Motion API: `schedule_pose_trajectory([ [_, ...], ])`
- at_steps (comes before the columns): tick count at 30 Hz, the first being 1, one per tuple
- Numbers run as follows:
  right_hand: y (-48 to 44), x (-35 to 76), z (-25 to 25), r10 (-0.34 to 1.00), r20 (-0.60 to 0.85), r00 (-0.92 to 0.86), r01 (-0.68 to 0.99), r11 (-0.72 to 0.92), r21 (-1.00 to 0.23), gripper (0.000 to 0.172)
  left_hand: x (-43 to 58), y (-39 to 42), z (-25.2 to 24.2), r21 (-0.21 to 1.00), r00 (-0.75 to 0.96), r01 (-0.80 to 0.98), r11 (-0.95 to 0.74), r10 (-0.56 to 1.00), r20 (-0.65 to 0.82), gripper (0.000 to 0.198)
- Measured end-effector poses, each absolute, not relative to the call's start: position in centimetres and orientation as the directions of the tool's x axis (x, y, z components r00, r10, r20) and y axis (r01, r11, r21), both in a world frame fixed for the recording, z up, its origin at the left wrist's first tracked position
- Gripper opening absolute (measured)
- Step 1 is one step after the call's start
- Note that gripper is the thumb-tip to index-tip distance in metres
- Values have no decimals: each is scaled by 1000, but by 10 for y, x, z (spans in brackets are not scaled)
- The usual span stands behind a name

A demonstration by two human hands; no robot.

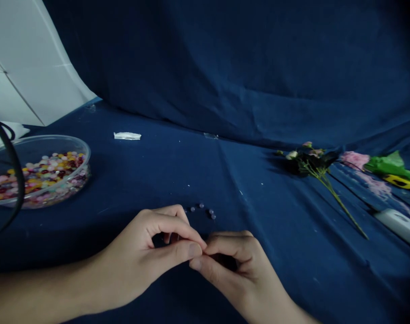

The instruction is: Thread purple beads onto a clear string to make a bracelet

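Low in the middle of the view, my left hand point(157, 247) and my right hand point(240, 265) meet at the fingertips. Thumb and forefinger of each are pinched together, and the two pinches touch. Whatever lies between them is hidden or too small to make out. Just beyond my fingers, several small pale purple beads point(211, 212) lie on the dark blue cloth point(150, 180). To the left, a clear plastic tub point(89, 155) holds a heap of beads point(44, 173) in pink, white, yellow and dark red.
A folded white strip point(127, 136) lies farther back. On the right are an artificial flower stem point(340, 200), a pink bundle point(355, 159), a green and yellow item point(398, 180) and a white device point(398, 225). A black curved cable point(20, 180) crosses before the tub.
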State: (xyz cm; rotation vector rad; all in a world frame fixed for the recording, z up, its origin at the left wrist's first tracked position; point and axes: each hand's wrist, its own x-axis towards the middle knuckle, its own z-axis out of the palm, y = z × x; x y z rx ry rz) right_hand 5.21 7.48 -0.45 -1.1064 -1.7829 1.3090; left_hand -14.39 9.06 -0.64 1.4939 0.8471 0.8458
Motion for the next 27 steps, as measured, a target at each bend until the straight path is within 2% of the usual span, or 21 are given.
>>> schedule_pose_trajectory([
  [2,73,54,-5,922,17,-386,266,129,-955,17,-145,91,-8,997,474,49,-64,880,33,16],
  [3,72,55,-6,932,18,-363,276,126,-953,14,-146,92,-8,997,472,54,-56,881,24,17],
  [7,71,63,-7,947,1,-321,272,93,-958,24,-148,92,-10,995,461,90,-48,887,2,19],
  [11,78,67,-9,952,-36,-305,137,6,-991,36,-147,92,-9,992,467,109,-56,884,-2,18],
  [17,83,72,-10,894,-122,-432,-66,-166,-984,25,-145,91,-6,986,472,148,-78,882,-1,18],
  [27,85,71,-9,875,-138,-464,-76,-194,-978,13,-143,88,-10,959,408,227,-167,911,62,19],
])
